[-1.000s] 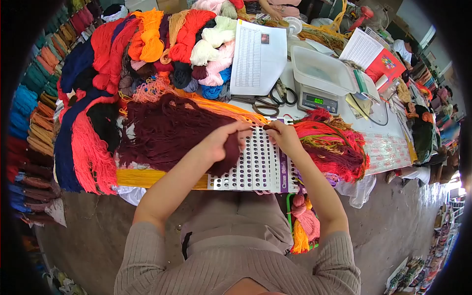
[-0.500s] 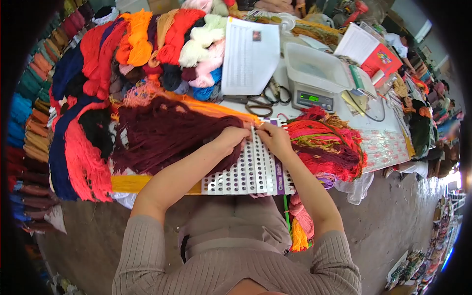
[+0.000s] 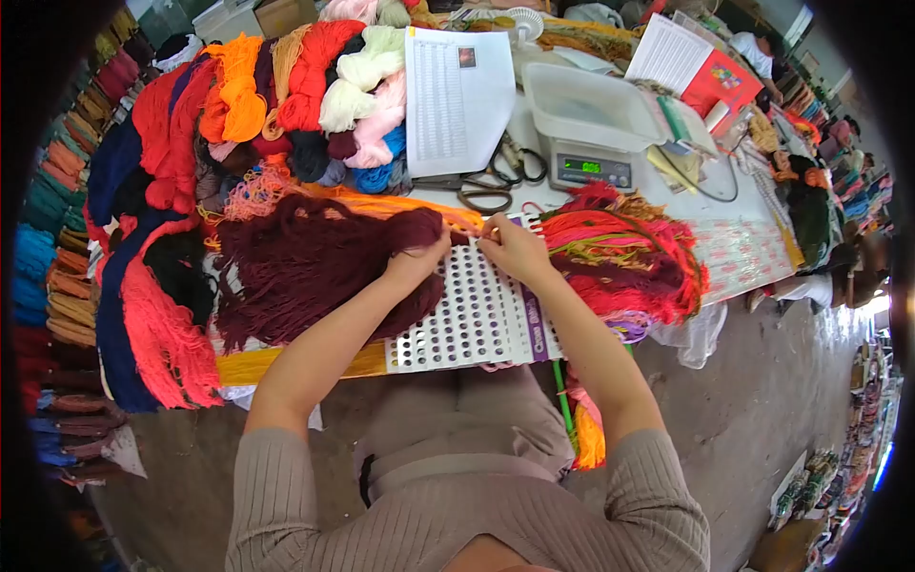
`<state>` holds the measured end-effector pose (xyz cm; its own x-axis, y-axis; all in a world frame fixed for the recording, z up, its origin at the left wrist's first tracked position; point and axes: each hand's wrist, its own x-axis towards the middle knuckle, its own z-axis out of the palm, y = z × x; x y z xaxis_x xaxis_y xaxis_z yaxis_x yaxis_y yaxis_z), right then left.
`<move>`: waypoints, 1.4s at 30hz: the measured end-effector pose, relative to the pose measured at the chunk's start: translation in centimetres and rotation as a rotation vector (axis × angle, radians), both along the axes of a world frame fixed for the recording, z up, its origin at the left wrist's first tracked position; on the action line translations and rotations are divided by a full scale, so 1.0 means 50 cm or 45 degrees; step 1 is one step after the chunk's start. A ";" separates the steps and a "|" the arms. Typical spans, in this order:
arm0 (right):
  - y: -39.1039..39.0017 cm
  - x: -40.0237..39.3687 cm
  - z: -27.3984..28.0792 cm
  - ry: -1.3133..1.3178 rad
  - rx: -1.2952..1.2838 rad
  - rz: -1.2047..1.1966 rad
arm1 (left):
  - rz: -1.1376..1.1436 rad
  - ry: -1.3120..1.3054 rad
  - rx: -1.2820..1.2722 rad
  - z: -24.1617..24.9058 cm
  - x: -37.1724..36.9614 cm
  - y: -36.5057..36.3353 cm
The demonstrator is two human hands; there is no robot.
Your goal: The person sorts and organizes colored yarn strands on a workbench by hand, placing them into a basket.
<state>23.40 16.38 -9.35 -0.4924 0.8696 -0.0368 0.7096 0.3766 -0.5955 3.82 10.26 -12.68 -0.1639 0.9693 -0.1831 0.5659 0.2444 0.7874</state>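
Observation:
A thick bundle of dark maroon yarn lies across the table, its right end bunched up in my left hand, which is closed around it. Beneath both hands is a white punched card with rows of round holes and a purple printed strip along its right side. At the card's top edge, my right hand is closed in a pinch. A short dark length of the maroon yarn shows between the two hands and reaches toward the right fingertips, which are partly hidden. Orange yarn runs just behind the hands.
Right of the card lies a red multicoloured yarn heap. Black scissors, a printed sheet and a digital scale bearing a clear plastic tub stand behind. Coloured skeins crowd the left.
My left hand has shifted left, away from my right hand, and the maroon yarn now bunches up above it. The right hand stays at the card's top edge. The view has shifted slightly.

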 end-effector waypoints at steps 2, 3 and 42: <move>-0.007 -0.004 0.009 -0.056 0.002 -0.016 | 0.227 -0.364 -0.299 0.055 -0.004 -0.003; -0.006 -0.007 0.008 -0.078 0.004 -0.019 | 0.232 -0.355 -0.303 0.063 0.000 -0.005; -0.045 -0.015 -0.027 0.161 0.667 0.094 | 0.194 -1.509 0.205 0.295 -0.005 -0.078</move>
